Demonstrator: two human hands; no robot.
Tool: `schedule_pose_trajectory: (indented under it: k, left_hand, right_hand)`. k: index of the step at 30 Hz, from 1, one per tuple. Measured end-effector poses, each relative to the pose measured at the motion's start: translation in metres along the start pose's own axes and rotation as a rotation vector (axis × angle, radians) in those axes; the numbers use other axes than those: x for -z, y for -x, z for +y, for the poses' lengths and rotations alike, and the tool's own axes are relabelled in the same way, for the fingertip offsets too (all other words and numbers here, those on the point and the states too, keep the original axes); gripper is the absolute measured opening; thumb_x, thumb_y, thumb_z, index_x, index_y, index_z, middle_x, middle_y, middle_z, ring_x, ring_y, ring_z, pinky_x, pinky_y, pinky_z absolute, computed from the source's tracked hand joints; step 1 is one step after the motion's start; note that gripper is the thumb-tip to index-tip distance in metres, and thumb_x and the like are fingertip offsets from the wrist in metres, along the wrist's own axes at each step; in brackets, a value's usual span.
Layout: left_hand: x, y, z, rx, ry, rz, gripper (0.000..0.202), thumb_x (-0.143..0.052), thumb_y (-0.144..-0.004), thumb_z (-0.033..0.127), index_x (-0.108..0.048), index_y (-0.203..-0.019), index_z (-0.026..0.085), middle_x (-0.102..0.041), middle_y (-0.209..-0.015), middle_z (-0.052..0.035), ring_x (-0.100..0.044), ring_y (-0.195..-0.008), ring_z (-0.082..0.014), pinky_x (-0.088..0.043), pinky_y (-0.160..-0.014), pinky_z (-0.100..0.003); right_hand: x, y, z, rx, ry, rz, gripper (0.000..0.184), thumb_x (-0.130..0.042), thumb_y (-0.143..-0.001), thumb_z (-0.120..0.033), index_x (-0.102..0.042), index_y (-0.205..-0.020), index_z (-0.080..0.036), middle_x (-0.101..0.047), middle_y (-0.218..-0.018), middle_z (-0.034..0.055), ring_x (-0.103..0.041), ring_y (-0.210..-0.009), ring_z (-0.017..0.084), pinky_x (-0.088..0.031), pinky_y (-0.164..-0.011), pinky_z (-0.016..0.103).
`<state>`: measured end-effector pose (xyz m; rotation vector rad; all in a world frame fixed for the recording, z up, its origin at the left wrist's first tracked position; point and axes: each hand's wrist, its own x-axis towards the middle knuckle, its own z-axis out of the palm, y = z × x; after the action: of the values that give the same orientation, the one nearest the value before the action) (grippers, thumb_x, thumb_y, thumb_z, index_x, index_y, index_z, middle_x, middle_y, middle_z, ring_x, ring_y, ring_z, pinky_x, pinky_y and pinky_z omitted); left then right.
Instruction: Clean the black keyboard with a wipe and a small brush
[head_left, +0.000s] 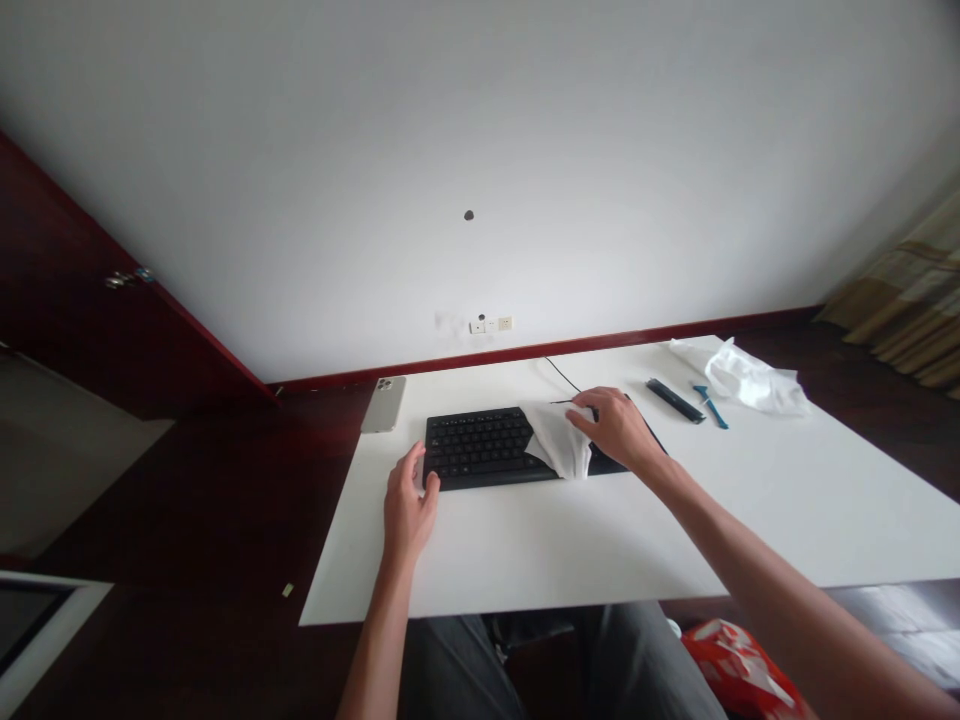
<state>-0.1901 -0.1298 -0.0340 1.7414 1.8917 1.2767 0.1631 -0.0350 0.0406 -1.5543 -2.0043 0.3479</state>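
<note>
bearing a keyboard [480, 445], the white table [540, 560] fronts a wall [525, 130].

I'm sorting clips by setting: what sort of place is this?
Probably a room in a home: there is a dark red door with a metal handle, a beige-and-brown fabric curtain and a plain white tabletop.

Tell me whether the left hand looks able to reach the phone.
Probably yes: nothing visible stands between the left hand, at the left end of the keyboard, and the phone.
</note>
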Motion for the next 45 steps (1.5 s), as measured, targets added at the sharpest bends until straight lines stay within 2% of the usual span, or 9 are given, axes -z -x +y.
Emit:
schedule_pose_trajectory:
  k: [4,10,15,18,24,29,32,36,45]
  left_hand:
    - [0.001,-0.001,0.001,0.004,0.017,0.009,0.048,-0.055,-0.096,0.025,-0.056,-0.144,0.023,-0.068,-0.135,-0.0117,-0.065,-0.123,-0.0242,-0.054,-0.106,-0.043]
    - [0.0,-0.002,-0.004,0.006,0.039,0.043,0.046,-0.056,-0.095,0.024,-0.058,-0.141,0.021,-0.069,-0.131,-0.012,-0.066,-0.118,-0.0245,-0.055,-0.103,-0.043]
    - [0.0,-0.001,-0.006,0.014,0.073,0.051,0.045,-0.056,-0.095,0.023,-0.059,-0.14,0.021,-0.07,-0.129,-0.0124,-0.066,-0.118,-0.0248,-0.056,-0.099,-0.042]
    - [0.0,-0.001,-0.004,0.017,0.068,0.051,0.045,-0.056,-0.094,0.022,-0.06,-0.138,0.022,-0.071,-0.128,-0.0119,-0.067,-0.117,-0.0252,-0.056,-0.1,-0.043]
    - [0.001,-0.003,0.0,0.049,0.102,0.066,0.045,-0.053,-0.092,0.019,-0.06,-0.137,0.021,-0.07,-0.128,-0.0128,-0.065,-0.118,-0.0252,-0.057,-0.098,-0.041]
    - [0.003,-0.002,-0.001,0.095,0.144,0.096,0.045,-0.051,-0.094,0.02,-0.058,-0.139,0.021,-0.069,-0.129,-0.0126,-0.066,-0.118,-0.0243,-0.057,-0.096,-0.039]
    - [0.002,-0.001,-0.004,0.105,0.164,0.112,0.043,-0.053,-0.095,0.025,-0.059,-0.138,0.021,-0.069,-0.129,-0.013,-0.066,-0.117,-0.0246,-0.058,-0.095,-0.039]
    - [0.001,-0.002,-0.005,0.096,0.154,0.102,0.042,-0.054,-0.098,0.029,-0.058,-0.138,0.021,-0.069,-0.129,-0.014,-0.067,-0.118,-0.0253,-0.058,-0.095,-0.04]
    - [0.003,-0.003,-0.005,0.073,0.12,0.071,0.043,-0.055,-0.099,0.036,-0.057,-0.139,0.022,-0.069,-0.129,-0.014,-0.067,-0.118,-0.0263,-0.057,-0.097,-0.042]
  right_hand:
    - [0.028,-0.005,-0.065,0.006,-0.358,-0.252,0.04,-0.057,-0.096,-0.057,-0.068,-0.087,-0.02,-0.07,-0.077,0.0037,-0.064,-0.068,0.02,-0.047,-0.059,0.031]
    - [0.031,-0.028,-0.133,0.098,-0.705,-0.288,0.038,-0.064,-0.093,-0.056,-0.064,-0.09,-0.018,-0.066,-0.082,0.0016,-0.059,-0.067,0.014,-0.044,-0.055,0.025]
    - [0.004,-0.034,-0.099,-0.137,-0.667,-0.456,0.029,-0.066,-0.094,-0.046,-0.066,-0.093,-0.017,-0.072,-0.085,0.0062,-0.068,-0.069,0.019,-0.055,-0.059,0.029]
    - [0.0,-0.02,-0.061,-0.279,-0.31,-0.462,0.023,-0.068,-0.092,-0.032,-0.07,-0.108,-0.016,-0.077,-0.102,0.0126,-0.073,-0.073,0.023,-0.06,-0.066,0.036]
    - [-0.009,0.005,-0.054,0.185,-0.035,-0.211,0.033,-0.05,-0.103,-0.032,-0.077,-0.119,-0.023,-0.077,-0.121,0.0075,-0.074,-0.108,0.027,-0.058,-0.094,0.041]
    - [-0.079,0.009,-0.08,0.655,-0.041,-0.355,0.053,-0.041,-0.109,-0.045,-0.06,-0.148,-0.015,-0.057,-0.154,0.014,-0.051,-0.144,0.029,-0.04,-0.122,0.048]
    - [-0.123,0.006,-0.092,0.656,0.091,-0.337,0.087,-0.043,-0.103,-0.065,-0.035,-0.161,-0.001,-0.031,-0.167,0.0242,-0.028,-0.157,0.036,-0.025,-0.128,0.056]
    - [-0.155,-0.001,-0.111,0.554,0.185,-0.281,0.09,-0.036,-0.103,-0.067,-0.031,-0.161,0.002,-0.028,-0.168,0.0247,-0.022,-0.159,0.037,-0.022,-0.129,0.056]
    - [-0.135,0.005,-0.088,0.387,0.258,-0.221,0.069,-0.031,-0.108,-0.054,-0.034,-0.164,-0.014,-0.032,-0.169,0.013,-0.029,-0.157,0.034,-0.027,-0.127,0.055]
